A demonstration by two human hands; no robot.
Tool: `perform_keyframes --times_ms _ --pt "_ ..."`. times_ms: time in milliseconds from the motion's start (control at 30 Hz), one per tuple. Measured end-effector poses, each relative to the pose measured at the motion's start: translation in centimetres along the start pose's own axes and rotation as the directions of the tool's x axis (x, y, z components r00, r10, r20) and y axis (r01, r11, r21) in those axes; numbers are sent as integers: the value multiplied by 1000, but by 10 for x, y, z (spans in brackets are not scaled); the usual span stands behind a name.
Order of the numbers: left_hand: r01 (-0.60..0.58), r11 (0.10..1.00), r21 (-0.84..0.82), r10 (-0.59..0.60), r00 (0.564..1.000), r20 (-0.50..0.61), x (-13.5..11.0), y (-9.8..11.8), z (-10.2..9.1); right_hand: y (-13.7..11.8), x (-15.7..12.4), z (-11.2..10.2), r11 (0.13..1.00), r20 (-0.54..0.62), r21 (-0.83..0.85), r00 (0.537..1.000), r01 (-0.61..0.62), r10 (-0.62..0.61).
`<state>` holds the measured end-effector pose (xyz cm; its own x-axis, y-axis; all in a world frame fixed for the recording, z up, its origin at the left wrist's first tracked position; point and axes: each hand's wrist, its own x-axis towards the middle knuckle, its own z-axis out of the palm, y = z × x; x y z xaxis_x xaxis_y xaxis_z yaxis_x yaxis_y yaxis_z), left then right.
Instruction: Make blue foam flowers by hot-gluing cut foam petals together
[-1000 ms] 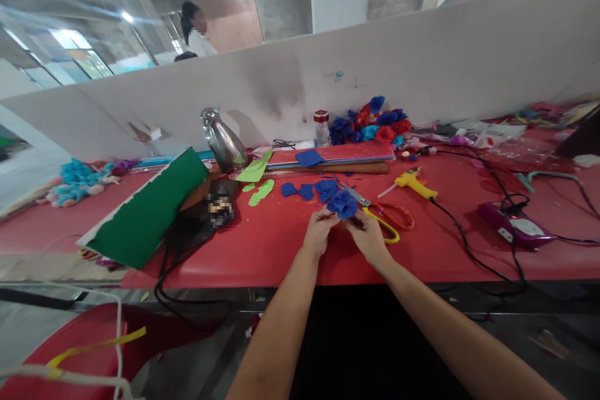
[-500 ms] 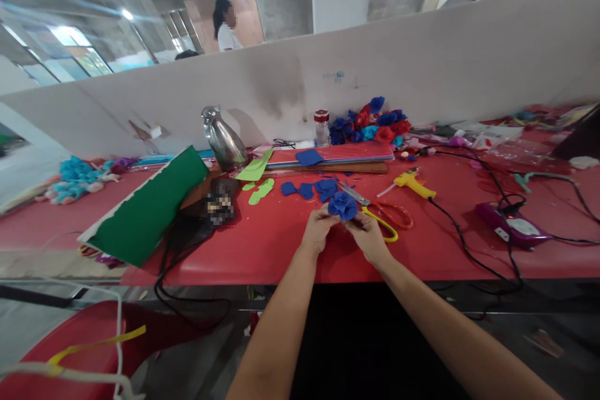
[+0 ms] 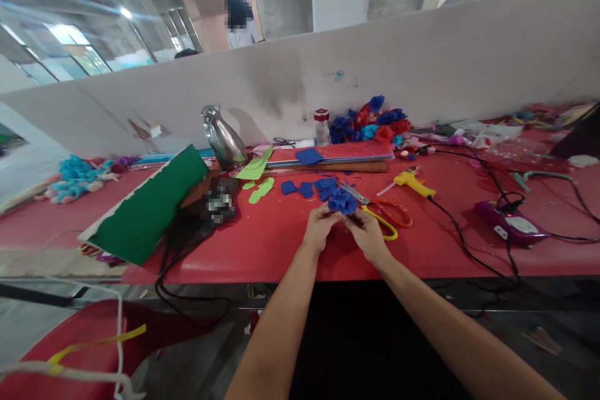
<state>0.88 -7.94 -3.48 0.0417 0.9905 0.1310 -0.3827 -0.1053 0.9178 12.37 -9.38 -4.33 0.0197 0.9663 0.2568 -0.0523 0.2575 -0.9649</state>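
Note:
A blue paper flower (image 3: 342,200) with ruffled petals is pinched between my two hands, low over the red table. My left hand (image 3: 320,225) grips its left underside, and my right hand (image 3: 365,231) closes on it from the right; the fingertips are partly hidden under the petals. Just behind the flower lie cut blue paper pieces (image 3: 306,190). Scissors (image 3: 392,215) with a red and a yellow handle rest by my right hand, blades pointing back left. Farther right is a yellow glue gun (image 3: 414,184), its cord running to a purple power strip (image 3: 510,224).
Green paper petals (image 3: 261,190), a green board (image 3: 150,209) and a steel jug (image 3: 225,140) are on the left. Stacked coloured sheets (image 3: 347,153), a lidded glass jar (image 3: 321,128) and a heap of finished flowers (image 3: 375,122) line the white partition (image 3: 281,84). A person (image 3: 241,28) is behind it.
The blue flower has tilted slightly in my fingers, while both hands stay in nearly the same place. Beyond the partition, the person has moved to the right and turned.

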Motion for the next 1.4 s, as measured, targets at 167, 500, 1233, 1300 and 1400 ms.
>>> perform_keyframes --times_ms 167,500,1233,1300,1400 --pt "-18 1000 -8 17 998 -59 1 -1 0 -2 -1 0 1000 -12 -14 1000 -4 4" --pt "-110 979 173 130 986 -108 13 -3 3 -24 6 -5 940 15 268 977 -211 215" --pt "-249 841 479 362 919 -157 89 -22 10 -51 115 -29 919 -87 282 947 -276 311" --pt "-217 797 563 374 910 -180 90 -27 5 -55 138 -35 919 -164 304 936 -253 312" --pt "-244 663 708 437 894 -102 87 -32 4 -62 181 -48 899 -303 396 897 -188 321"
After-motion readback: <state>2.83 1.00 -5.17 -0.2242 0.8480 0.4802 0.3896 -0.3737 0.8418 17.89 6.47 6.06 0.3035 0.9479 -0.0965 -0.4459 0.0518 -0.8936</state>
